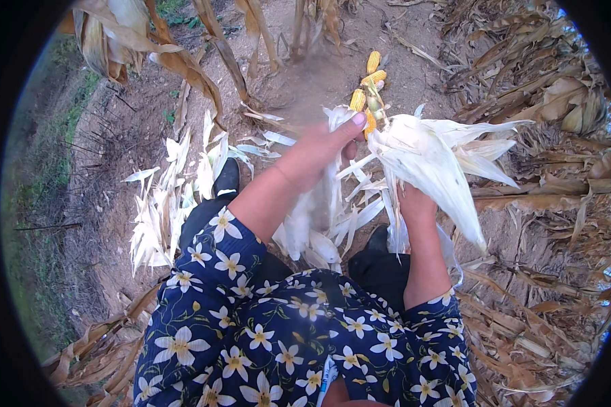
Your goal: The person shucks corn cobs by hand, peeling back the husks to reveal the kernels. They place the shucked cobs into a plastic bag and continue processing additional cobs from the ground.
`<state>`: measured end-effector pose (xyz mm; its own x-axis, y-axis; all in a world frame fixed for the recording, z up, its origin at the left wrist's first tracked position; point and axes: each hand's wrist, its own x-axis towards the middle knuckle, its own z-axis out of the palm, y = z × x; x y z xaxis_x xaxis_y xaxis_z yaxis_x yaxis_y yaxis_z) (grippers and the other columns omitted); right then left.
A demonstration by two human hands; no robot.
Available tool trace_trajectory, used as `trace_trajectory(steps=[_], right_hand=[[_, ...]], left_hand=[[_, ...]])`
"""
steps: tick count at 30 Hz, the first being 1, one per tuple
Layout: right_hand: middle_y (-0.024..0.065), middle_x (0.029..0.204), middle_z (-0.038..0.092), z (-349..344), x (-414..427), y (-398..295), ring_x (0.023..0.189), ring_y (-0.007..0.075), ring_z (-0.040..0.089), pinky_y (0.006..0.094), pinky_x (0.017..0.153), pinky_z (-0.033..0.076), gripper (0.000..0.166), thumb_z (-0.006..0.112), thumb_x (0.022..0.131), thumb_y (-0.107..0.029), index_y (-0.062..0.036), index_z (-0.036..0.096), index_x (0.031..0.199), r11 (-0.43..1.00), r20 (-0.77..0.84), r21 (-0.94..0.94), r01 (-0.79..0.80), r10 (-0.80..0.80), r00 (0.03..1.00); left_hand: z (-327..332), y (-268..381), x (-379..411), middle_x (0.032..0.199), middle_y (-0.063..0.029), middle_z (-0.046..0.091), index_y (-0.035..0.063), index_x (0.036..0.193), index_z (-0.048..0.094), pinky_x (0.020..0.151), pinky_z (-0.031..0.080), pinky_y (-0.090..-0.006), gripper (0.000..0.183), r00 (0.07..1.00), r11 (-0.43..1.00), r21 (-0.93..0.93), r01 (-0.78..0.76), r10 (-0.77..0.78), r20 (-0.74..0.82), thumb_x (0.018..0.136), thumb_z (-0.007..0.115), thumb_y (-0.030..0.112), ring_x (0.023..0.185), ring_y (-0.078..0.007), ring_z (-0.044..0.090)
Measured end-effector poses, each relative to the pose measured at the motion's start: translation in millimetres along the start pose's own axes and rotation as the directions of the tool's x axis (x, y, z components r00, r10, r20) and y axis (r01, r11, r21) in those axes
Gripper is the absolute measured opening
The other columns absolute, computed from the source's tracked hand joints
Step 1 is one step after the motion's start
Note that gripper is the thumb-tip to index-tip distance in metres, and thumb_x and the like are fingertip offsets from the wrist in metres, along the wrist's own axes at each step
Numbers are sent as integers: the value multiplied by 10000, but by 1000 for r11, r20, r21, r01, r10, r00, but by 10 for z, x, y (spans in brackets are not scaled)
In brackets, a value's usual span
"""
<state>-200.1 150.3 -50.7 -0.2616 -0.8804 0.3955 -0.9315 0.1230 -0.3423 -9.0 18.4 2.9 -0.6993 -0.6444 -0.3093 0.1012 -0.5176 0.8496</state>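
Blurred by motion, my left hand (pixel 343 136) is raised in front of me, thumb bent over pale husk strips (pixel 336 116) that hang down below it. A yellow corn cob (pixel 370 123) shows just beyond the thumb; whether it is in the hand or on the ground I cannot tell. My right hand (pixel 415 201) is mostly hidden under a large spread of whitish corn husk (pixel 422 147), which it holds up from below. A greenish stalk end (pixel 374 104) sticks up from this husk. The right fingers are covered.
Beyond my hands, husked yellow cobs (pixel 373 62) lie on bare soil (pixel 310 86). Loose husks (pixel 158 219) are heaped by my left shoe (pixel 227 178), with more husks (pixel 315 244) between my legs. Dry corn stalks (pixel 224 56) stand ahead; dry leaves (pixel 550 102) crowd the right.
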Motion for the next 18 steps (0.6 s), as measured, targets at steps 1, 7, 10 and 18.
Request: trace_trajectory(steps=[1, 7, 10, 18], right_hand=[[145, 1088, 647, 6, -9, 23, 1022, 300, 610, 386, 889, 468, 352, 620, 822, -293, -73, 642, 1097, 996, 31, 52, -72, 70, 997], [139, 1095, 650, -255, 71, -292, 1048, 295, 601, 401, 886, 467, 323, 626, 813, -292, -108, 668, 1075, 975, 103, 128, -184, 171, 980], [159, 1083, 649, -200, 15, -228, 1021, 341, 602, 437, 872, 463, 290, 622, 811, -178, -79, 661, 1081, 993, 89, -95, -70, 79, 993], [168, 1016, 658, -296, -28, -201, 1031, 346, 583, 443, 901, 435, 237, 596, 811, -155, -70, 683, 1014, 999, 115, -37, -31, 35, 993]], left_hand=[[-1, 4, -1, 764, 22, 550, 69, 941, 603, 570, 385, -211, 433, 1000, 1000, 8, 16, -17, 19, 879, 598, 498, 645, -67, 470], [11, 71, -55, 963, -18, 619, 41, 1100, 583, 715, 471, -230, 479, 991, 997, 74, 24, -33, 130, 835, 683, 427, 833, -91, 574], [36, 57, -75, 1056, -55, 631, 15, 1186, 554, 847, 470, -278, 526, 974, 994, 79, -74, 55, 220, 796, 741, 315, 955, -137, 597], [-33, 18, -51, 1107, -62, 629, 2, 1222, 529, 910, 444, -293, 534, 980, 999, 49, 3, -13, 201, 761, 765, 135, 1012, -142, 587]])
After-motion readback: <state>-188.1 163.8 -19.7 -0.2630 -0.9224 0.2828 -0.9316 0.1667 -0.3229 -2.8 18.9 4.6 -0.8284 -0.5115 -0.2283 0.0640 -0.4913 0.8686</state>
